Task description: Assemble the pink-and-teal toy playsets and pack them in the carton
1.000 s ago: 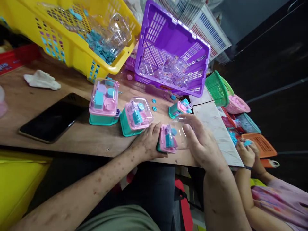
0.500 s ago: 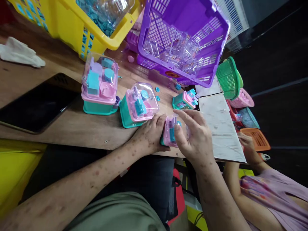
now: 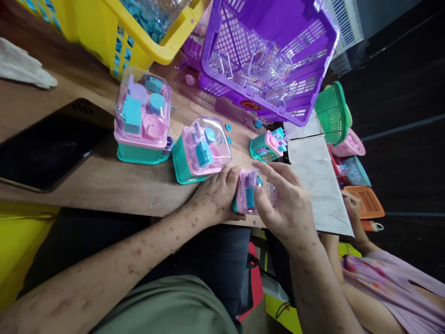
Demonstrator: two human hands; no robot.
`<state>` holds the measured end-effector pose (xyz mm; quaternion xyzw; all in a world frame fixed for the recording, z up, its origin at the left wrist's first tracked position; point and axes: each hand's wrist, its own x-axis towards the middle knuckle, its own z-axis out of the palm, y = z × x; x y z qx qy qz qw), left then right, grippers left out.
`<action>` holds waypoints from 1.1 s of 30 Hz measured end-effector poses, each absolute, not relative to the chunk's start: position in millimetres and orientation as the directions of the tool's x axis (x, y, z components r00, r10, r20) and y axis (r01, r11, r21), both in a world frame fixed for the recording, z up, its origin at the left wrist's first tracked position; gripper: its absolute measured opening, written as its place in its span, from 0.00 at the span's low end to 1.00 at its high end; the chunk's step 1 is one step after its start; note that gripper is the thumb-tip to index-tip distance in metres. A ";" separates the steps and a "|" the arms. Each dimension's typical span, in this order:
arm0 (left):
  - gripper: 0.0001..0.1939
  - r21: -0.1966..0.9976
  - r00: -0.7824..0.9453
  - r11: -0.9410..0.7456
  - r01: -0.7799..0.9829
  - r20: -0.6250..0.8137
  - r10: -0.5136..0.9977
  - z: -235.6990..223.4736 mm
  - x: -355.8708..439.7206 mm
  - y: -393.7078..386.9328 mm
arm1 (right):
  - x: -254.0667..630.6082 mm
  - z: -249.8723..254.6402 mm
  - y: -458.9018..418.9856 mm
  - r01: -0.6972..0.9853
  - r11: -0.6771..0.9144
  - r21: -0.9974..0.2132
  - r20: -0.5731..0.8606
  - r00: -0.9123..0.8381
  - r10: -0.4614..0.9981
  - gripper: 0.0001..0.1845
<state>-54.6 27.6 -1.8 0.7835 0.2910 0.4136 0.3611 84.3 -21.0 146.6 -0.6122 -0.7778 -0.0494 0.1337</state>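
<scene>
A small toy playset (image 3: 247, 195) with a teal base, pink top and clear plastic cover (image 3: 273, 192) lies on its side at the table's front edge. My left hand (image 3: 219, 195) is wrapped round its base end. On the cover rest the thumb and fingers of my right hand (image 3: 287, 204), curled around it; part of their contact is hidden. To the left, a similar covered playset (image 3: 201, 150) lies tilted, and another covered playset (image 3: 142, 118) stands upright. Beyond my right hand is a smaller playset without a visible cover (image 3: 267, 144).
A yellow basket (image 3: 139, 35) of teal parts and a purple basket (image 3: 253, 99) of clear plastic pieces stand at the back. A phone (image 3: 48, 148) and white cloth (image 3: 22, 65) lie left. Right are white cardboard (image 3: 318, 181), several baskets, and a co-worker's arm (image 3: 361, 232).
The view has shifted slightly. Both hands stay on the same playset, with my right hand's hold nearly unchanged. The co-worker's arm and body have moved a little.
</scene>
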 end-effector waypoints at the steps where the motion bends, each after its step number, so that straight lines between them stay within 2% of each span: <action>1: 0.65 0.804 0.492 -0.571 0.166 0.434 0.755 -1.6 -54.5 27.2 | 83.7 147.2 -20.4 0.963 0.257 -0.083 0.262 -0.228 0.938 0.26; 11: 0.63 0.799 0.505 -0.567 0.197 0.413 0.758 1.3 -54.9 26.6 | 77.9 145.2 -21.1 0.972 0.203 -0.115 0.264 -0.167 0.950 0.25; 16: 0.65 0.789 0.532 -0.585 0.189 0.418 0.736 1.2 -56.5 28.4 | 79.8 139.3 -20.9 0.973 0.160 -0.164 0.270 -0.111 0.957 0.24; 21: 0.68 0.778 0.531 -0.597 0.197 0.427 0.732 1.1 -56.2 28.2 | 89.9 140.0 -21.8 0.962 0.178 -0.207 0.229 -0.129 0.965 0.25; 24: 0.69 0.785 0.514 -0.596 0.171 0.445 0.733 -1.4 -55.3 30.1 | 101.8 138.2 -21.7 0.934 0.160 -0.320 0.165 -0.111 0.980 0.28; 27: 0.74 0.778 0.496 -0.607 0.161 0.468 0.731 -5.9 -55.5 32.5 | 113.8 130.2 -21.3 0.846 0.000 -0.533 0.089 0.056 0.994 0.33; 30: 0.79 0.760 0.461 -0.616 0.208 0.479 0.747 -5.3 -61.8 24.6 | 120.3 122.6 -18.0 0.594 -0.298 -0.748 -0.212 0.212 0.954 0.40; 32: 0.74 0.736 0.418 -0.624 0.263 0.496 0.761 -0.7 -71.3 9.8 | 118.5 120.3 -8.8 0.467 -0.398 -0.789 -0.327 0.229 0.917 0.41; 33: 0.67 0.717 0.388 -0.629 0.300 0.510 0.767 2.1 -77.4 0.4 | 115.3 119.8 -0.5 0.445 -0.406 -0.798 -0.333 0.237 0.913 0.41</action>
